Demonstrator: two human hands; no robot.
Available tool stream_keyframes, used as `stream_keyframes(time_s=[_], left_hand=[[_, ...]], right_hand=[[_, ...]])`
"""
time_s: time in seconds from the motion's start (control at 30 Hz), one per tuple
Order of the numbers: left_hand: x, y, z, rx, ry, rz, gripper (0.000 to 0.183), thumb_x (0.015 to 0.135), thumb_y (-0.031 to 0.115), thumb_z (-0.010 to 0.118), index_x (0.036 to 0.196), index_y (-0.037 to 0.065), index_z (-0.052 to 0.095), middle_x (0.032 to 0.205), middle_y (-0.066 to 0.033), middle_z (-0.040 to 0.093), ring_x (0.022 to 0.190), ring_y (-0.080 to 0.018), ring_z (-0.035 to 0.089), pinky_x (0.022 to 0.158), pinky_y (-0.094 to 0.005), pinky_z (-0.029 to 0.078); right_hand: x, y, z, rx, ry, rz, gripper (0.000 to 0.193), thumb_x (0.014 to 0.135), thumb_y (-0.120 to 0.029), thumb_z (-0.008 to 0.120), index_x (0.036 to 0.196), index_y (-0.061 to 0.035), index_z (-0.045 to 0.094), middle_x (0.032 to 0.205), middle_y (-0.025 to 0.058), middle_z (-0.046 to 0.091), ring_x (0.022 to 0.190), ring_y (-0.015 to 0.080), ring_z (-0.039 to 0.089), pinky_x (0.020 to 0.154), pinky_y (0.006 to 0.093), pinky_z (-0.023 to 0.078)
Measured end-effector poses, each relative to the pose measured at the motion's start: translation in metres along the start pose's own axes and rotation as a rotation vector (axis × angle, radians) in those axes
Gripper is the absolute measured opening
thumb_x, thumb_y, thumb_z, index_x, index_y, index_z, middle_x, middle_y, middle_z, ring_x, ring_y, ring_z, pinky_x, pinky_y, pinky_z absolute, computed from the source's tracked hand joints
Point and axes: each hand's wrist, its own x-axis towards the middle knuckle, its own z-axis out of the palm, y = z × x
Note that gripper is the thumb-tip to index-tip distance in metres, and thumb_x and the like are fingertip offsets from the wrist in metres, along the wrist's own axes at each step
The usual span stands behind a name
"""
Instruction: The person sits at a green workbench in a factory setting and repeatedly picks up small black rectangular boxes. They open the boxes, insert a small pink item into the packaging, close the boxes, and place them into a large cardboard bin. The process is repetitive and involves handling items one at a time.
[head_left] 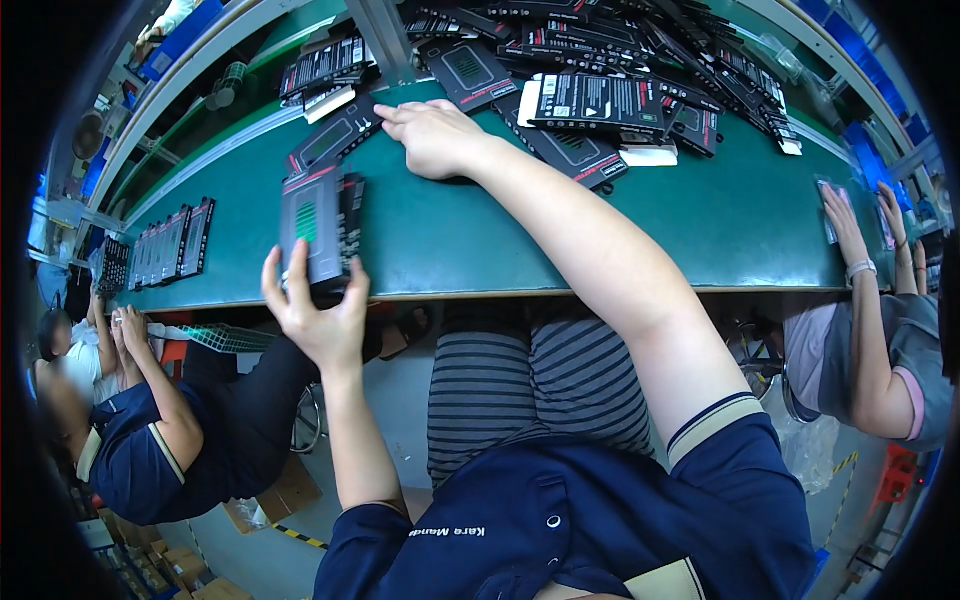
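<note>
Near the table's front edge, my left hand (322, 315) grips the lower end of a small upright group of black boxes (313, 220). The front box has a green patterned panel, and my fingers and thumb lie around its sides. My right hand (432, 138) reaches across to the far side, fingers stretched out. Its fingertips touch the right end of another flat black box (333, 137), which lies tilted just behind the held group. My right thumb and the underside of that hand are hidden.
A heap of similar black boxes (600, 100) covers the back of the green table (700, 240). A metal post (382, 45) stands behind my right hand. A row of upright boxes (173, 245) is at left. Co-workers sit on both sides, one person's hand (845, 225) at right.
</note>
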Motion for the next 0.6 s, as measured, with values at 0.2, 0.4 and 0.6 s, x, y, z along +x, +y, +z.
stream_keyframes(time_s=[0.2, 0.4, 0.6], left_hand=[[0.023, -0.082, -0.008, 0.139, 0.093, -0.036, 0.054, 0.071, 0.018, 0.086, 0.121, 0.008, 0.065, 0.128, -0.0180, 0.053, 0.117, -0.0349, 0.055, 0.100, -0.0443, 0.046], [0.034, -0.102, -0.009, 0.042, 0.017, 0.030, 0.057, 0.067, 0.014, 0.086, 0.119, 0.007, 0.065, 0.128, -0.0180, 0.051, 0.113, -0.0354, 0.057, 0.095, -0.0428, 0.049], [0.024, -0.080, 0.004, 0.052, 0.114, 0.023, 0.058, 0.066, 0.016, 0.085, 0.119, 0.006, 0.064, 0.128, -0.0191, 0.052, 0.116, -0.0385, 0.055, 0.097, -0.0456, 0.047]], right_hand=[[-0.001, -0.004, -0.001, -0.037, 0.074, -0.011, 0.045, 0.091, -0.014, 0.044, 0.133, -0.0059, 0.058, 0.152, 0.0037, 0.044, 0.132, 0.0220, 0.047, 0.107, 0.0414, 0.036], [-0.001, -0.018, 0.007, -0.150, 0.235, -0.127, 0.030, 0.088, -0.012, 0.051, 0.111, -0.0028, 0.067, 0.147, 0.0112, 0.048, 0.133, 0.0299, 0.046, 0.112, 0.0464, 0.035], [0.036, -0.043, 0.020, -0.007, 0.103, -0.111, 0.055, 0.095, -0.032, 0.048, 0.147, -0.0141, 0.043, 0.159, 0.0091, 0.032, 0.148, 0.0248, 0.026, 0.120, 0.0482, 0.021]])
